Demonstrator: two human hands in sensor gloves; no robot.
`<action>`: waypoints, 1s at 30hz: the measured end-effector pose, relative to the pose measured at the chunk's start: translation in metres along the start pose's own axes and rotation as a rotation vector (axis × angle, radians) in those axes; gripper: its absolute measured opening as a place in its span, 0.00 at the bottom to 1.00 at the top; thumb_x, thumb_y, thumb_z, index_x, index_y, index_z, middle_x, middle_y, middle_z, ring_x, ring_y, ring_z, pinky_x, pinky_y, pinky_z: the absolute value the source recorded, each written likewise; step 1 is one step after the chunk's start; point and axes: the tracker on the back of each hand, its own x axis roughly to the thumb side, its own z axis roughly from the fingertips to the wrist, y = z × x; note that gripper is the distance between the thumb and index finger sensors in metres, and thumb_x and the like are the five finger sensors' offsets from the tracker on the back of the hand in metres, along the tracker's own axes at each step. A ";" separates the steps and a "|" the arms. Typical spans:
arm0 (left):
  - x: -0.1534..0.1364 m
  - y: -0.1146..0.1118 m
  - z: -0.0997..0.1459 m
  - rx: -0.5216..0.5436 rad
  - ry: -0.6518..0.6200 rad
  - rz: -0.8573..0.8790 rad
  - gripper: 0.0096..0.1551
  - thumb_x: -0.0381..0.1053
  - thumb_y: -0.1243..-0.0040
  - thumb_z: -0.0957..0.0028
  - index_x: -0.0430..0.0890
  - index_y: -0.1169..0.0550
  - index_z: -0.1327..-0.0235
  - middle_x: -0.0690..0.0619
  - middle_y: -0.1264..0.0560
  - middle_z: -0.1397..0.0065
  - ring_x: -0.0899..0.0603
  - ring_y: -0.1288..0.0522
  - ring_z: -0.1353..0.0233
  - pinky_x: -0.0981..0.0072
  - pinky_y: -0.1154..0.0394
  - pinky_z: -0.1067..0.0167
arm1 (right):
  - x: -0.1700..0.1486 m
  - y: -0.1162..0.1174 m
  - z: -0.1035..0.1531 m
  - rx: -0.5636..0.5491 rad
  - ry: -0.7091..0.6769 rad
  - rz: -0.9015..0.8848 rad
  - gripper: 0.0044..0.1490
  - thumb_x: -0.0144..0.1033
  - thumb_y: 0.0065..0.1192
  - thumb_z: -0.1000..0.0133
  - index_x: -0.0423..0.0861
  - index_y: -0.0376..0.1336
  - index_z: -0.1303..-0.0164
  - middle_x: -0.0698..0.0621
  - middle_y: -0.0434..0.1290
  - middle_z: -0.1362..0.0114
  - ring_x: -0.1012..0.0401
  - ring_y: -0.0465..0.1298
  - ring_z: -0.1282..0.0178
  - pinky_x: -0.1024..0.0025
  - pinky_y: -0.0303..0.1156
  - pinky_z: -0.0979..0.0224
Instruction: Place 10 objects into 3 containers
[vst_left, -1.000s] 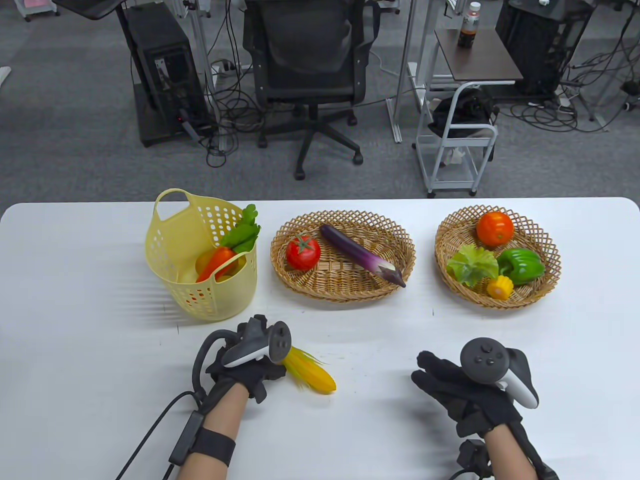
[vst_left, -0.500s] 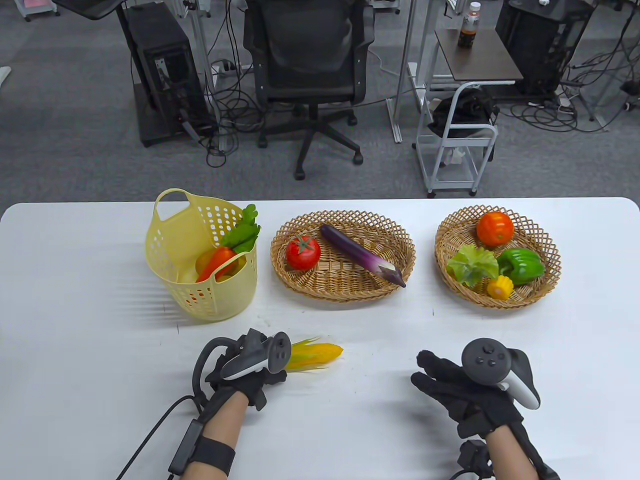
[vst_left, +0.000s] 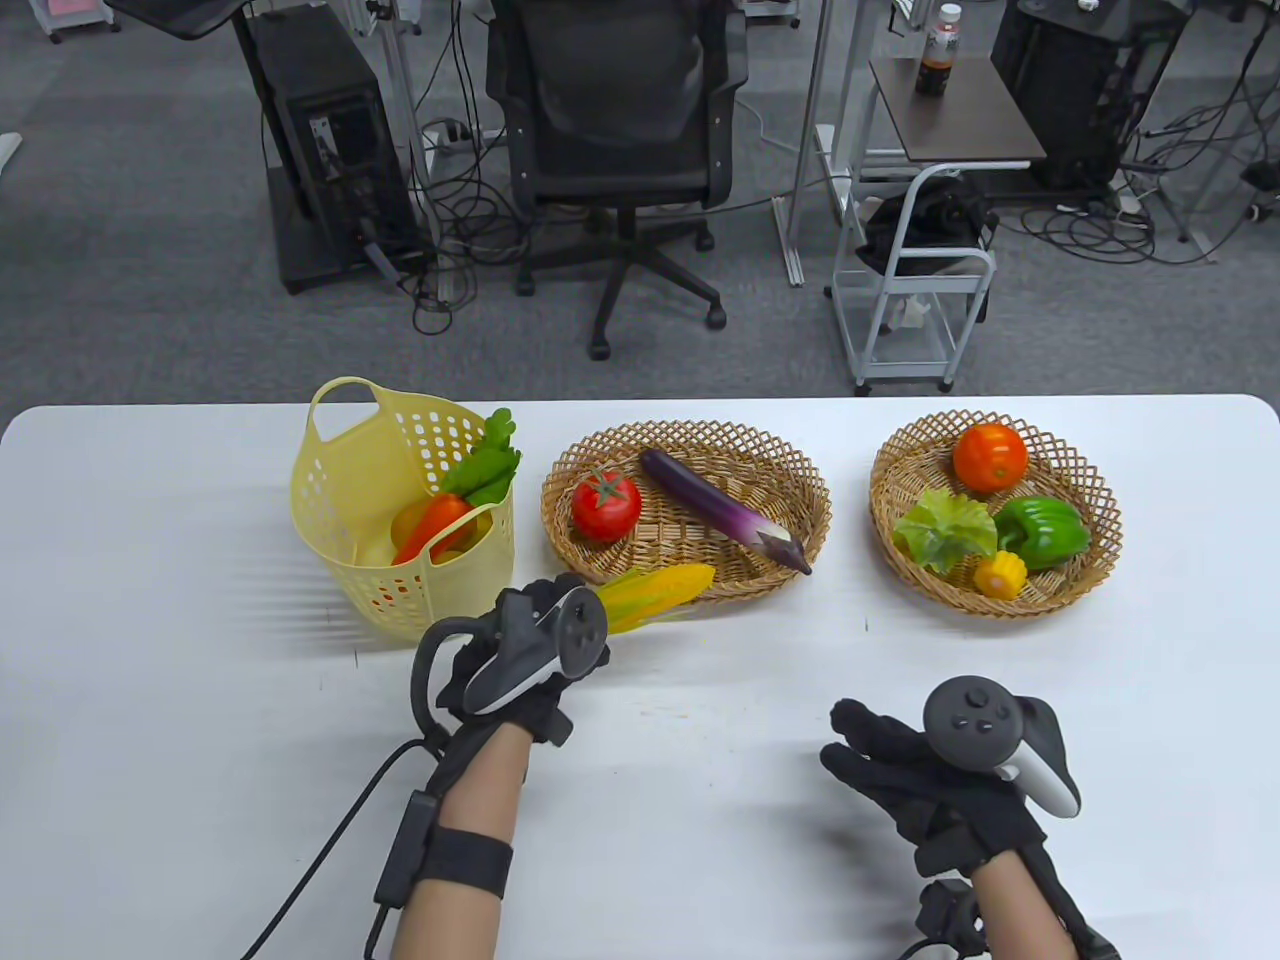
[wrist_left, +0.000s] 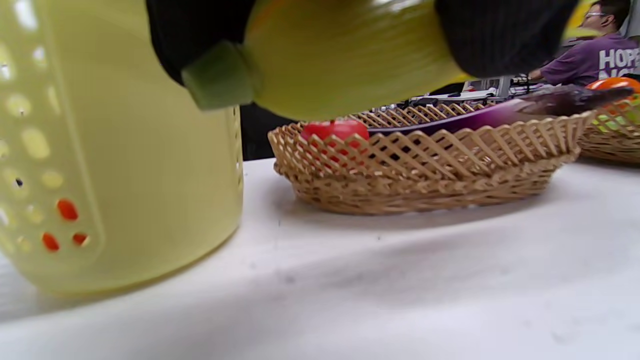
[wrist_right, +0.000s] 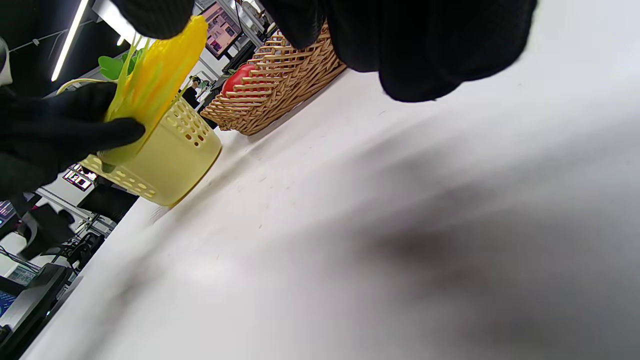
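Note:
My left hand (vst_left: 540, 660) grips a yellow corn cob (vst_left: 655, 592) by its green husk end and holds it above the table, its tip over the near rim of the middle wicker basket (vst_left: 800, 470). The corn fills the top of the left wrist view (wrist_left: 345, 55) and shows in the right wrist view (wrist_right: 150, 80). That basket holds a red tomato (vst_left: 605, 503) and a purple eggplant (vst_left: 720, 508). The yellow plastic basket (vst_left: 340, 500) holds a carrot (vst_left: 432, 525). The right wicker basket (vst_left: 1100, 490) holds an orange tomato (vst_left: 990, 457), lettuce (vst_left: 943, 530), a green pepper (vst_left: 1042, 530) and a small yellow piece (vst_left: 1001, 574). My right hand (vst_left: 900, 775) rests open and empty on the table.
The white table (vst_left: 150, 700) ends at its far edge just behind the baskets. An office chair (vst_left: 620, 130) and a small cart (vst_left: 915, 290) stand on the floor beyond.
My left hand lifted the corn off the table and carried it up and away from me to the middle basket's near rim. My right hand stayed put.

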 end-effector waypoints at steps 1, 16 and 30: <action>0.005 0.003 -0.005 0.000 0.011 -0.021 0.46 0.70 0.39 0.47 0.53 0.38 0.19 0.53 0.29 0.22 0.43 0.25 0.25 0.51 0.25 0.31 | 0.000 0.000 0.001 -0.004 0.003 -0.004 0.49 0.59 0.46 0.35 0.37 0.48 0.14 0.27 0.58 0.18 0.33 0.69 0.33 0.43 0.69 0.34; 0.050 -0.003 -0.085 -0.028 0.122 -0.277 0.43 0.63 0.34 0.45 0.58 0.40 0.19 0.55 0.35 0.16 0.36 0.36 0.15 0.38 0.36 0.23 | -0.002 0.001 -0.002 0.053 0.011 -0.037 0.49 0.60 0.43 0.34 0.38 0.45 0.13 0.27 0.56 0.17 0.33 0.67 0.31 0.42 0.67 0.32; 0.036 0.000 -0.081 0.105 0.057 -0.163 0.47 0.68 0.40 0.44 0.60 0.47 0.16 0.50 0.51 0.10 0.33 0.48 0.11 0.32 0.43 0.22 | -0.003 -0.001 0.002 0.039 0.017 -0.027 0.49 0.60 0.43 0.34 0.38 0.45 0.13 0.27 0.56 0.17 0.33 0.67 0.31 0.42 0.67 0.32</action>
